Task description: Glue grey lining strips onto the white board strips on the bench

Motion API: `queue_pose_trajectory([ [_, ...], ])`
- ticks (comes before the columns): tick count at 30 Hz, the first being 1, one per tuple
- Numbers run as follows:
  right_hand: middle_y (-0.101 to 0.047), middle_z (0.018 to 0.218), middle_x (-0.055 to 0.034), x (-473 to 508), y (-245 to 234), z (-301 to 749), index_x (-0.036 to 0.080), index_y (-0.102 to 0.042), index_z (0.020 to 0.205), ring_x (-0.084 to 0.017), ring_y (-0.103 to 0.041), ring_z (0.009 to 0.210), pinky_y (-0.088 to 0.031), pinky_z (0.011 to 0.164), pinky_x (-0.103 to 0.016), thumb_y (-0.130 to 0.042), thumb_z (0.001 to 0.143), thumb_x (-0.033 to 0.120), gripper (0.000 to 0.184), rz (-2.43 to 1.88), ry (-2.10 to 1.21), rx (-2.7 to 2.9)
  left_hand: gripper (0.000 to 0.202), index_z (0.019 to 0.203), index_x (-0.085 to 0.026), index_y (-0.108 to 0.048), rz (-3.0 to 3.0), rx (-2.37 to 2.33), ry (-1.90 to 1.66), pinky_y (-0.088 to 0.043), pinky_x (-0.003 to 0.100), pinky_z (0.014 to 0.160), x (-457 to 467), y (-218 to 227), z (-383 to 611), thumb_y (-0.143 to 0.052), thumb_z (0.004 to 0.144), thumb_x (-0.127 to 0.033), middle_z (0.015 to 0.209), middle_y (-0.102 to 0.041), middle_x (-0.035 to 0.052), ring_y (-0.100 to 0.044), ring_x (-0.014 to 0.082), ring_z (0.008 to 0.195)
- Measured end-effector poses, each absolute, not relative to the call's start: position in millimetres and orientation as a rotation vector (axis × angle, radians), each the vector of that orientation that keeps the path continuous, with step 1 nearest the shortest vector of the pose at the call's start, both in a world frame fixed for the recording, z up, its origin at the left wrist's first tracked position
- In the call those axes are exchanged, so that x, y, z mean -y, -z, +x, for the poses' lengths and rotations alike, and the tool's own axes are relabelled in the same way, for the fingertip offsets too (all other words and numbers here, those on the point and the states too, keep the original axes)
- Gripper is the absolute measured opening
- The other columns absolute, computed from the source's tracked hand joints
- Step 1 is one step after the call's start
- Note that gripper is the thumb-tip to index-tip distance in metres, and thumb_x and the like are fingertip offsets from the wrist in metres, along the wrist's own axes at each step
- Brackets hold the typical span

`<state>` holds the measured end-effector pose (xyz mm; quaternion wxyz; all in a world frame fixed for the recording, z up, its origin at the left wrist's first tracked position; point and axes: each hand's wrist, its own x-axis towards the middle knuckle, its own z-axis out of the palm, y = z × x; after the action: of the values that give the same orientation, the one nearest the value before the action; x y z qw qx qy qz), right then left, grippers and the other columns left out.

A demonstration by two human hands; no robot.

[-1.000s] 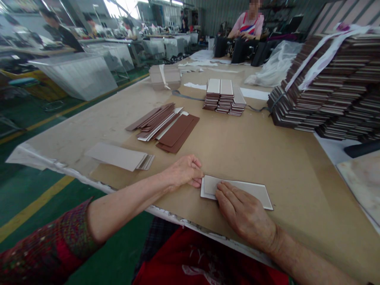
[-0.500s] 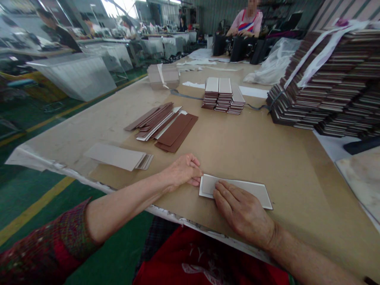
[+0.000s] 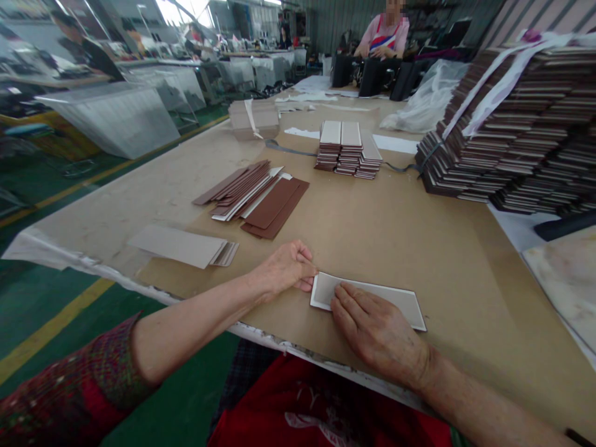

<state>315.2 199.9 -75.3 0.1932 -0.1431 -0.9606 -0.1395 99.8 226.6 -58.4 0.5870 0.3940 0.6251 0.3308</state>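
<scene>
A rectangular grey board panel [image 3: 395,299] with a white border and a thin dark edge lies flat on the table in front of me. At its left upper corner, my left hand [image 3: 293,267] has thumb and fingers pinched together on the edge. My right hand [image 3: 375,323] rests palm down across the panel's near side, fingers lying along the grey face and covering its middle. A small stack of grey boards [image 3: 179,244] sits left of my left hand. Beyond it are brown strips [image 3: 274,207], overlapping in a fanned pile with a few white-faced ones.
Finished-looking panels [image 3: 341,146] stand in short stacks further up the table. A tall strapped pile of brown-edged panels [image 3: 507,136] rises at right. Tied grey boards [image 3: 254,119] lie near the left edge. A co-worker [image 3: 384,34] is at the far end beside black items.
My right hand has shifted very slightly left on the panel, and the grey face lies more evenly inside the white border. My left hand stays at the corner.
</scene>
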Motion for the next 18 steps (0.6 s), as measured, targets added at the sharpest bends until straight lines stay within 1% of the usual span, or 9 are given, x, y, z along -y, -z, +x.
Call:
queue_pose_trajectory([
  [10, -0.070, 0.109, -0.0226, -198.8, 74.3, 314.8, -0.001, -0.067, 0.106, -0.032, -0.067, 0.104, -0.062, 0.085, -0.041, -0.033, 0.097, 0.009, 0.037, -0.427, 0.393, 2.675, 0.031, 0.092, -0.018, -0.040, 0.919, -1.476, -0.781, -0.053, 0.021, 0.053, -224.1, 55.4, 102.4, -0.059, 0.082, 0.005, 0.063, -0.062, -0.0042, -0.061, 0.0099, 0.054],
  [18, -0.070, 0.107, -0.0226, -198.0, 72.7, 315.7, 0.001, -0.067, 0.105, -0.029, -0.067, 0.103, -0.061, 0.085, -0.039, -0.032, 0.097, 0.008, 0.036, -0.424, 0.389, 2.635, 0.031, 0.090, -0.018, -0.040, 0.889, -1.498, -0.812, -0.053, 0.021, 0.053, -221.5, 51.0, 106.2, -0.058, 0.082, 0.005, 0.061, -0.061, -0.0047, -0.060, 0.0100, 0.053],
])
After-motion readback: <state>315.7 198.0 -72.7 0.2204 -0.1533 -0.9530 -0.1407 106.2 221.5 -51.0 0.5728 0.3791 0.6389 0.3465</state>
